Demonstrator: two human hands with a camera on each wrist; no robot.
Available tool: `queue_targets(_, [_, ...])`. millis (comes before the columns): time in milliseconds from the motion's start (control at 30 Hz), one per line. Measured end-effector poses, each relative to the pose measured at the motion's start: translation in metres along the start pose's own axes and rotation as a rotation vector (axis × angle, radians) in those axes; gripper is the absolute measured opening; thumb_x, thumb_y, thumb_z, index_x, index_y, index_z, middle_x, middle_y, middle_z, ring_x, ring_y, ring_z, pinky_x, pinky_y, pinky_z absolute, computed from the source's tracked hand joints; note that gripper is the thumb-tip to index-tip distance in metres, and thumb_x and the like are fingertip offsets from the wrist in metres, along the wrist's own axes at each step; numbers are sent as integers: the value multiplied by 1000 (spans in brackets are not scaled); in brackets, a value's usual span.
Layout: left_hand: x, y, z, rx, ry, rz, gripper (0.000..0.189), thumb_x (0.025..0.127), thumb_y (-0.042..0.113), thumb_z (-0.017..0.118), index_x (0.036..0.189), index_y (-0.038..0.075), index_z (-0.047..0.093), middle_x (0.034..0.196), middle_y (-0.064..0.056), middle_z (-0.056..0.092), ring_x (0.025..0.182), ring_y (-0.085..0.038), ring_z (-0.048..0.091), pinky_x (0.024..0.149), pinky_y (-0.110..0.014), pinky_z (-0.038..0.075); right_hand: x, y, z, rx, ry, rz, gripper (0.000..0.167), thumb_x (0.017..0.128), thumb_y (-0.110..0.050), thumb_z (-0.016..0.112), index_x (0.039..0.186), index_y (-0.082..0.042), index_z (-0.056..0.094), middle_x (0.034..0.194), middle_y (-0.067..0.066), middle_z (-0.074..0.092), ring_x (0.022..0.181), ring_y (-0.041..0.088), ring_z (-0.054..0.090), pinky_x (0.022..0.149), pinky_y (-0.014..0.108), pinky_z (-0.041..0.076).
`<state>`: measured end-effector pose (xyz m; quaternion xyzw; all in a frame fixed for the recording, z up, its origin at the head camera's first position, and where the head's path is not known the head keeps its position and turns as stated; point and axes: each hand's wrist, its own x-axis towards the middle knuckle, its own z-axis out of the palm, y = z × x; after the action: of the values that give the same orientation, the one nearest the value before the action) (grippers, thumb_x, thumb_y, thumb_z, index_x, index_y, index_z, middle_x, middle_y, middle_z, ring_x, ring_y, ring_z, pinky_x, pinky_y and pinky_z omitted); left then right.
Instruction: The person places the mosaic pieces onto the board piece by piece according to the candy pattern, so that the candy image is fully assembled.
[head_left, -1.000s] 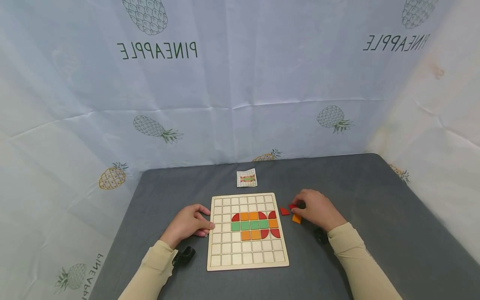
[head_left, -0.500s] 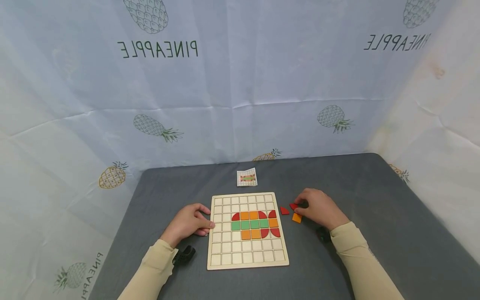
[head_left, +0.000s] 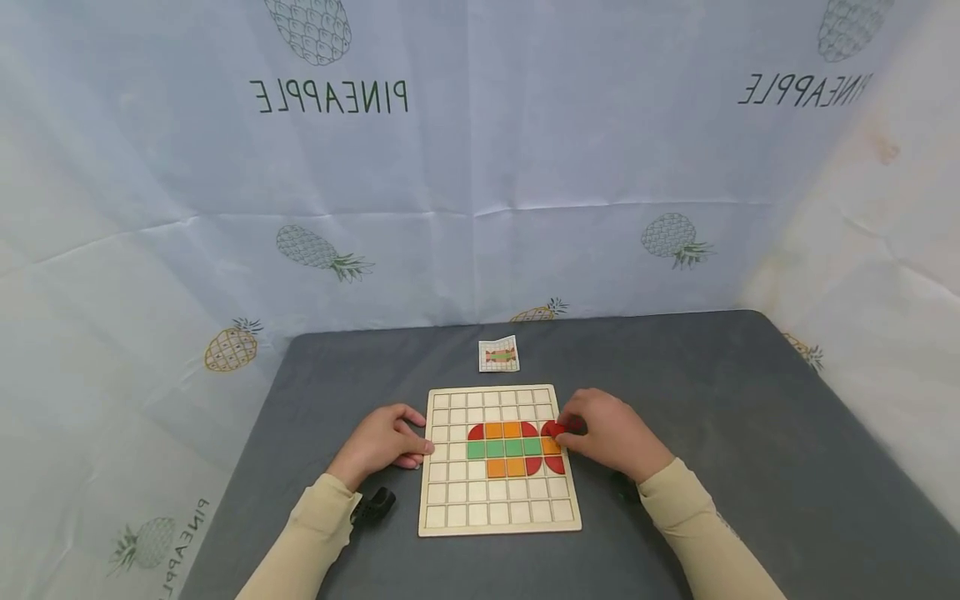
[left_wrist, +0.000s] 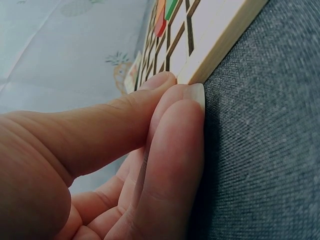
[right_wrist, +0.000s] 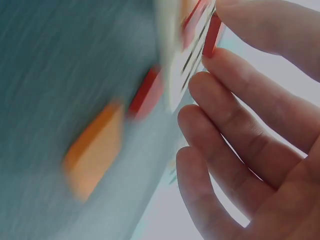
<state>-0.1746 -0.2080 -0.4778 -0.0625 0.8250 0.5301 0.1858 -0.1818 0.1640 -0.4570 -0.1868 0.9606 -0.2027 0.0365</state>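
The wooden grid board [head_left: 457, 493] lies flat on the grey table, with red quarter-circle, orange square and green square tiles set in its cells. At its left edge my left hand [head_left: 381, 443] pinches the rim, thumb on top and index finger at the side in the left wrist view. Over the board's right edge, my right hand [head_left: 609, 435] holds a red tile [right_wrist: 212, 35] between thumb and index finger; the other fingers stay extended. The right wrist view shows another red tile [right_wrist: 146, 94] and an orange square tile [right_wrist: 95, 152] on the table beside the board.
A small pattern card [head_left: 498, 355] lies behind the board. The grey table [head_left: 675, 358] ends at a pineapple-print curtain [head_left: 480, 167]. In the head view my right hand covers the loose tiles on the right.
My right hand has lifted a red tile from the loose pieces and carried it left to the board's right edge. My left hand keeps its hold on the board.
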Motion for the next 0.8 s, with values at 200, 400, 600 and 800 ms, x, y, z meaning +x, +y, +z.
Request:
queue_targets(200, [1,1,-2,-1,6,-3,44,85,10,93,119,3,68,88,-14,71,67,-17,75,64,-35,68,4,-37,6,16,-11,-136,12,89,-27,91,95,-21,82,93,-9,69,86,8,57,72,26,56])
queue_targets(400, [-1,2,-4,9,13,-9,44,84,11,94,119,3,68,87,-14,71,67,-17,75,64,-35,68,13,-65,17,5,-14,-241,12,90,-30,90,95,-22,82,94,-8,71,87,8,61,71,25,56])
queue_targets(600, [-1,0,-5,1,-2,2,45,85,11,93,120,2,67,88,-13,73,66,-17,75,65,-35,68,18,-87,33,-52,-16,-316,17,89,-35,91,93,-21,82,89,-9,69,80,4,54,68,21,51])
queue_targets(800, [0,-1,-3,0,-17,13,45,85,12,93,121,2,67,88,-13,74,66,-17,75,66,-35,68,19,-97,43,-96,-17,-344,18,89,-35,91,91,-19,82,85,-8,67,74,4,48,65,20,48])
